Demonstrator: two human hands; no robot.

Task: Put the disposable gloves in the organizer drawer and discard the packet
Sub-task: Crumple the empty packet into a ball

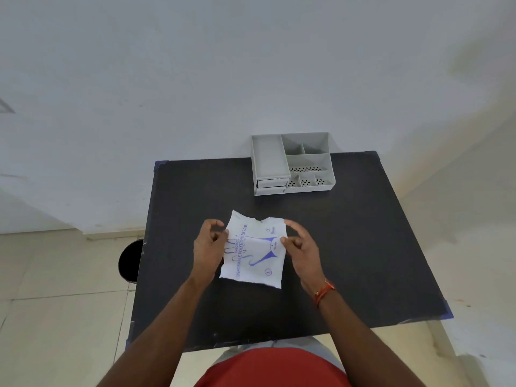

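packet mid-table, hands flanking edges

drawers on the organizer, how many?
2. Both sit stacked at the front left of the grey organizer, under its long tray: the upper drawer and the lower drawer. Both look closed. Others on unseen sides can't be excluded.

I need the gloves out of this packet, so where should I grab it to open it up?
Pinch the glove packet at its far edge, either side of the small notch in the middle of that edge. The left hand and right hand already flank it, so each can probably come in from its own side and pull apart there.
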